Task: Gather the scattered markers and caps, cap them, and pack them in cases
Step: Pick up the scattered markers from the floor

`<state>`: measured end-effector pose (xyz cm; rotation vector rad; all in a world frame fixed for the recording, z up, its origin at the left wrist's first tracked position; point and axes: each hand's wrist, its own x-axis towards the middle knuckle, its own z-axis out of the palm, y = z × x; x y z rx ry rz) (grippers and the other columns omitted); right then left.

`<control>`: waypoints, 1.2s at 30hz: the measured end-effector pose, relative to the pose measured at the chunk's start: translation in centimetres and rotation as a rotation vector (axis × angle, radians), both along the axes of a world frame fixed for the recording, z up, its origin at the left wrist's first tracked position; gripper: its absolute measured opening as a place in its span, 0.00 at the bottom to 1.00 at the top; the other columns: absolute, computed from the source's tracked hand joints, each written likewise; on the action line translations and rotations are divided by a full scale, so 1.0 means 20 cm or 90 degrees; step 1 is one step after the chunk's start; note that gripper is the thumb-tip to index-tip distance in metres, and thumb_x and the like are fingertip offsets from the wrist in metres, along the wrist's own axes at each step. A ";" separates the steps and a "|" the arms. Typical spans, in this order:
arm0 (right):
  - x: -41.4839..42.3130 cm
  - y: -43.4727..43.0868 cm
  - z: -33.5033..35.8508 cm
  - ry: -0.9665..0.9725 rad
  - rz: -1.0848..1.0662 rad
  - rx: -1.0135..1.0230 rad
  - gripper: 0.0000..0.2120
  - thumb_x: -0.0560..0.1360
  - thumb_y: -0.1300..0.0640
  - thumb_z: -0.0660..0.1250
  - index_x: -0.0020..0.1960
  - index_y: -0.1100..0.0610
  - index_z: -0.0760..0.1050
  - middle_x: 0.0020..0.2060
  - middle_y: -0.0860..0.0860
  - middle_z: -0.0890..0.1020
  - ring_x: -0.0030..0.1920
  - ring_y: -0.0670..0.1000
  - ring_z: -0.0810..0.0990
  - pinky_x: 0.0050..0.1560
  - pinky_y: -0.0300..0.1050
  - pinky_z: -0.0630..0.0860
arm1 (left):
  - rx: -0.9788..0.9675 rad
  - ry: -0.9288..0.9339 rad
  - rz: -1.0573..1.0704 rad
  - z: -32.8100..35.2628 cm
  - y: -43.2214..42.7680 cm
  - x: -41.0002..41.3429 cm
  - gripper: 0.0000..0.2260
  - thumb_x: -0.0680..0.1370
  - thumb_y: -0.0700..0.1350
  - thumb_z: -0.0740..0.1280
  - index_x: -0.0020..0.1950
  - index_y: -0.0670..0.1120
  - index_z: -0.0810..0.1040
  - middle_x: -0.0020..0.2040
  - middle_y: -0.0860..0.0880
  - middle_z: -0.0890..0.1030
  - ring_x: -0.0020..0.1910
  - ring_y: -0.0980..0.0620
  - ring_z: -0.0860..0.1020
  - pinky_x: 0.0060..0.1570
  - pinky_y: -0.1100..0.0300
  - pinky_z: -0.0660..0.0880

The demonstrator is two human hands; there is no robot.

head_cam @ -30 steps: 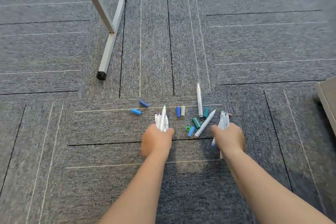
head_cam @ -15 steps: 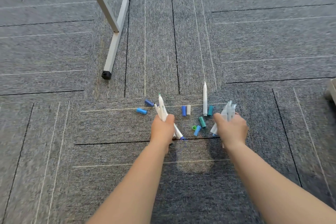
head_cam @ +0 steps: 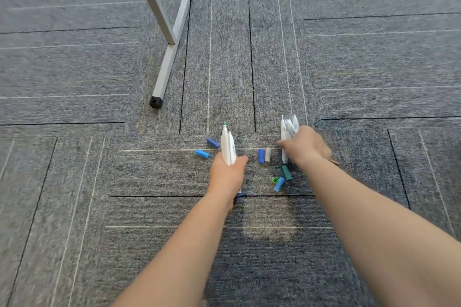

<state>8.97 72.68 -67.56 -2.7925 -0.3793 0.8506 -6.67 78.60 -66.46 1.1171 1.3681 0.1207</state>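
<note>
Head view: left hand (head_cam: 228,172) is fisted round a bundle of white uncapped markers (head_cam: 227,148), thumb across the front. The barrels point up and away, with a green tip on the tallest.

Right hand (head_cam: 305,148) has its fingers curled round a second bundle of white markers (head_cam: 289,126), with one fingertip stretched out to the left, low over the grey carpet-tile floor (head_cam: 249,82).

Loose caps lie on the carpet:
- dark blue cap (head_cam: 213,143) and light blue cap (head_cam: 202,154) – just left of the left-hand bundle
- blue cap (head_cam: 261,156) touching pale grey cap (head_cam: 268,154) – between the hands
- dark green cap (head_cam: 286,172), small bright green cap (head_cam: 275,179) and sky-blue cap (head_cam: 279,184) – clustered below the right hand

Grey metal stand leg (head_cam: 169,57) lies well apart, upper left.
</note>
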 end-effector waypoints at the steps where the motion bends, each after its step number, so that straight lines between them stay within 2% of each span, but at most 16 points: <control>1: 0.00 0.02 0.00 -0.009 0.024 -0.020 0.14 0.74 0.45 0.69 0.50 0.53 0.71 0.42 0.51 0.75 0.43 0.54 0.73 0.42 0.45 0.66 | -0.004 0.000 -0.004 0.00 0.00 -0.01 0.17 0.78 0.48 0.66 0.65 0.48 0.69 0.40 0.49 0.72 0.35 0.54 0.68 0.35 0.60 0.67; 4: 0.00 0.07 0.01 0.002 0.053 -0.052 0.10 0.75 0.51 0.67 0.50 0.55 0.71 0.39 0.51 0.76 0.41 0.54 0.75 0.39 0.45 0.67 | -0.022 -0.005 0.005 0.01 0.01 -0.04 0.13 0.78 0.47 0.66 0.61 0.49 0.70 0.40 0.48 0.72 0.34 0.54 0.68 0.30 0.61 0.68; 6: 0.01 0.08 0.02 0.010 0.055 -0.037 0.10 0.74 0.49 0.67 0.47 0.55 0.72 0.38 0.51 0.77 0.38 0.52 0.76 0.37 0.44 0.67 | -0.042 -0.021 0.024 0.02 0.02 -0.05 0.11 0.78 0.47 0.66 0.58 0.51 0.69 0.37 0.48 0.72 0.32 0.54 0.68 0.28 0.61 0.67; 10: -0.02 0.08 0.03 0.053 0.034 0.040 0.14 0.73 0.45 0.66 0.38 0.54 0.69 0.33 0.50 0.75 0.32 0.50 0.71 0.34 0.42 0.64 | -0.074 -0.033 0.045 0.01 0.03 -0.06 0.10 0.78 0.46 0.66 0.58 0.51 0.70 0.35 0.48 0.72 0.32 0.54 0.69 0.29 0.61 0.67; 13: -0.08 0.06 0.06 0.204 -0.073 0.227 0.12 0.70 0.48 0.67 0.41 0.57 0.72 0.34 0.54 0.77 0.33 0.53 0.74 0.39 0.49 0.75 | -0.088 -0.066 0.081 0.03 0.03 -0.03 0.07 0.77 0.42 0.65 0.54 0.48 0.71 0.34 0.48 0.72 0.30 0.55 0.70 0.29 0.61 0.69; 15: -0.10 0.03 0.12 0.329 -0.183 0.328 0.09 0.73 0.54 0.67 0.43 0.60 0.72 0.34 0.55 0.77 0.32 0.51 0.74 0.34 0.46 0.75 | -0.113 -0.079 0.103 0.06 0.05 -0.02 0.08 0.77 0.41 0.65 0.55 0.43 0.71 0.32 0.48 0.72 0.28 0.54 0.69 0.28 0.61 0.69; 17: -0.11 -0.01 0.19 0.417 -0.264 0.354 0.11 0.75 0.55 0.66 0.46 0.63 0.74 0.35 0.55 0.78 0.31 0.51 0.75 0.32 0.45 0.77 | -0.139 -0.076 0.103 0.13 0.06 0.00 0.08 0.77 0.41 0.66 0.53 0.42 0.71 0.31 0.48 0.71 0.26 0.54 0.69 0.26 0.62 0.68; 19: -0.10 -0.05 0.27 0.472 -0.338 0.365 0.12 0.75 0.53 0.67 0.46 0.64 0.74 0.35 0.57 0.80 0.33 0.55 0.78 0.41 0.53 0.81 | -0.156 -0.071 0.085 0.23 0.06 0.01 0.08 0.77 0.43 0.66 0.52 0.42 0.71 0.31 0.48 0.71 0.24 0.55 0.69 0.23 0.63 0.69; 21: -0.10 -0.09 0.39 0.506 -0.391 0.385 0.12 0.75 0.53 0.66 0.45 0.62 0.73 0.34 0.58 0.80 0.35 0.58 0.79 0.53 0.60 0.78 | -0.166 -0.071 0.052 0.36 0.05 0.04 0.07 0.78 0.44 0.67 0.47 0.42 0.71 0.29 0.48 0.71 0.23 0.55 0.69 0.23 0.63 0.68; 23: -0.10 -0.13 0.56 0.519 -0.422 0.427 0.10 0.76 0.53 0.65 0.43 0.60 0.73 0.32 0.57 0.77 0.34 0.57 0.77 0.51 0.58 0.77 | -0.169 -0.083 0.021 0.53 0.03 0.08 0.09 0.77 0.45 0.68 0.43 0.43 0.71 0.27 0.49 0.71 0.23 0.54 0.68 0.24 0.62 0.67; 25: -0.10 -0.18 0.78 0.528 -0.449 0.493 0.09 0.77 0.56 0.63 0.42 0.60 0.71 0.29 0.55 0.74 0.30 0.53 0.75 0.39 0.49 0.75 | -0.159 -0.099 -0.012 0.73 -0.01 0.13 0.08 0.77 0.44 0.67 0.44 0.43 0.70 0.28 0.49 0.71 0.23 0.53 0.68 0.24 0.63 0.66; 27: -0.08 -0.25 1.04 0.526 -0.465 0.554 0.08 0.78 0.58 0.62 0.42 0.61 0.70 0.28 0.54 0.72 0.27 0.51 0.72 0.32 0.46 0.72 | -0.140 -0.117 -0.053 0.98 -0.05 0.19 0.07 0.78 0.43 0.66 0.45 0.43 0.69 0.29 0.49 0.71 0.23 0.54 0.68 0.22 0.64 0.66; 30: -0.04 -0.39 1.48 0.510 -0.463 0.640 0.08 0.79 0.59 0.61 0.42 0.60 0.69 0.29 0.55 0.70 0.28 0.52 0.72 0.30 0.43 0.71 | -0.126 -0.151 -0.117 1.41 -0.16 0.26 0.07 0.79 0.44 0.65 0.44 0.44 0.70 0.29 0.49 0.70 0.24 0.53 0.67 0.24 0.63 0.65; 33: -0.02 -0.60 1.98 0.477 -0.456 0.735 0.06 0.79 0.59 0.61 0.45 0.60 0.70 0.33 0.56 0.75 0.34 0.53 0.78 0.32 0.46 0.74 | -0.102 -0.202 -0.157 1.89 -0.32 0.30 0.07 0.80 0.41 0.63 0.42 0.42 0.70 0.29 0.47 0.71 0.24 0.54 0.69 0.25 0.61 0.68; 36: -0.04 -0.87 2.45 0.383 -0.388 0.799 0.06 0.79 0.61 0.60 0.47 0.61 0.74 0.36 0.56 0.83 0.37 0.51 0.84 0.30 0.43 0.77 | -0.055 -0.253 -0.215 2.35 -0.56 0.31 0.08 0.80 0.41 0.63 0.41 0.42 0.71 0.29 0.48 0.71 0.23 0.55 0.70 0.23 0.64 0.69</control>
